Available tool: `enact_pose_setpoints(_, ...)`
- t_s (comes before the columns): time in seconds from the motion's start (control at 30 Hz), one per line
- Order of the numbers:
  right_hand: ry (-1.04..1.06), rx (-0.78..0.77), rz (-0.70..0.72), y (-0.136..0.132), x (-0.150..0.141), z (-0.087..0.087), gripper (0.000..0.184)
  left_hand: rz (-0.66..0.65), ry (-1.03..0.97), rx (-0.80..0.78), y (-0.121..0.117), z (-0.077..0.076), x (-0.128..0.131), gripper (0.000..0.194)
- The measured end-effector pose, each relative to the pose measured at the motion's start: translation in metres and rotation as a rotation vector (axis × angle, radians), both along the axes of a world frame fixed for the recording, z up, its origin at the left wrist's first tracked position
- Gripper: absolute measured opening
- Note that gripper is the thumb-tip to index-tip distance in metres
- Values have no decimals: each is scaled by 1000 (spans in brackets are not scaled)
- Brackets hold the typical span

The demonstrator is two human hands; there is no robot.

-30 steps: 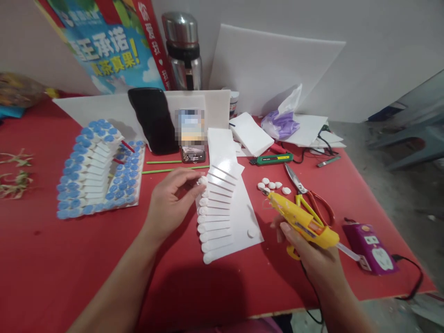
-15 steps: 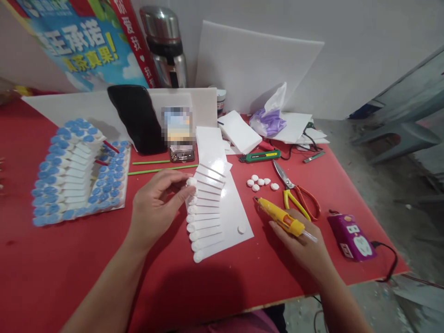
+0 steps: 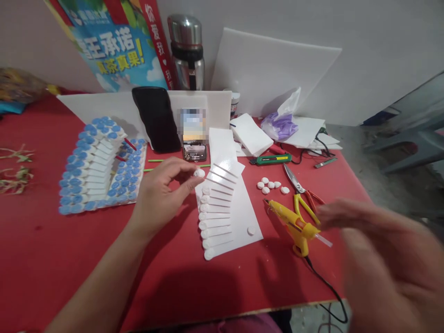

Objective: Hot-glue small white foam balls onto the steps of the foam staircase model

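Note:
My left hand (image 3: 157, 196) pinches a small white disc (image 3: 199, 173) between thumb and fingers, above the top end of a stepped row of white strips (image 3: 221, 219). Similar white discs (image 3: 203, 225) line the strips' left ends. Beneath them lies a glossy white sheet (image 3: 248, 210), with one loose disc (image 3: 251, 230) on it. The yellow glue gun (image 3: 294, 221) rests on the table, its nozzle pointing left and a clear glue stick protruding behind. At the right edge, my right hand (image 3: 391, 259) is blurred but open, apart from the glue gun.
Several loose white discs (image 3: 271, 185) lie near the pliers (image 3: 294, 179) and a green cutter (image 3: 272, 159). A blue-and-white stepped model (image 3: 100, 173) stands at left. Behind are a black phone-shaped object (image 3: 157, 120), a lit phone (image 3: 194, 150) and a steel flask (image 3: 187, 51).
My right hand has let go of the glue gun and moved right, uncovering its handle and cord. My left hand has stayed at the row's top end. The view has shifted left.

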State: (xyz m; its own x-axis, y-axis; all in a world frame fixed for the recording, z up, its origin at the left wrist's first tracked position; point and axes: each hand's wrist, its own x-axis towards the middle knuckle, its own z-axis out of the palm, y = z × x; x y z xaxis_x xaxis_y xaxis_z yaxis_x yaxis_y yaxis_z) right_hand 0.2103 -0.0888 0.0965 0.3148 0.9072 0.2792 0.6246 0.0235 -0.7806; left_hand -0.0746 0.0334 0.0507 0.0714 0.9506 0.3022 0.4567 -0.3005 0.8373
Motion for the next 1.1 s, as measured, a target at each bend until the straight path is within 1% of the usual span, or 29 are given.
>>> enact_pose_setpoints(0.03,90,-32,80,7,-20,-3,29,11,-45,-49,3,1,0,15)
enact_pose_setpoints(0.07,179,-72,159,15,-38,-10,40,15,-92,-99,5,1,0,17)
enact_pose_setpoints(0.1,257,-112,193,25,-53,-20,50,14,-135,-147,6,0,1,18)
enact_pose_setpoints(0.13,337,-171,204,36,-64,-31,53,12,-167,-187,6,-2,1,18)
enact_pose_setpoints(0.17,429,-201,186,46,-70,-42,49,9,-187,-214,6,-5,2,17)
enact_pose_setpoints(0.23,614,-269,172,63,-75,-59,42,2,-201,-234,5,-11,3,17)
enact_pose_setpoints(0.27,687,-296,163,69,-74,-64,41,1,-200,-233,4,-14,3,17)
enact_pose_setpoints(0.3,737,-321,162,74,-73,-67,41,2,-198,-229,4,-16,2,18)
enact_pose_setpoints(0.37,758,-354,163,81,-70,-66,41,5,-190,-218,4,-18,1,18)
enact_pose_setpoints(0.43,691,-364,165,85,-68,-63,41,-1,-171,-209,6,-19,-1,18)
enact_pose_setpoints(0.5,586,-334,144,88,-66,-61,41,-9,-137,-202,8,-16,-2,18)
enact_pose_setpoints(0.6,398,-202,108,93,-65,-59,42,-25,-57,-220,10,-11,-1,16)
enact_pose_setpoints(0.77,173,-21,152,95,-65,-53,40,-38,63,-260,10,-4,3,16)
enact_pose_setpoints(0.87,23,69,238,97,-71,-43,35,-38,128,-227,9,-3,6,15)
enact_pose_setpoints(0.93,-67,91,351,100,-78,-35,29,-47,184,-175,7,-2,7,14)
enact_pose_setpoints(1.0,-110,99,452,104,-85,-28,24,-58,260,-101,5,1,9,15)
enact_pose_setpoints(1.03,-122,95,480,106,-89,-26,21,-64,304,-61,3,2,9,16)
enact_pose_setpoints(1.1,-142,70,489,110,-95,-24,15,-83,385,23,0,5,11,17)
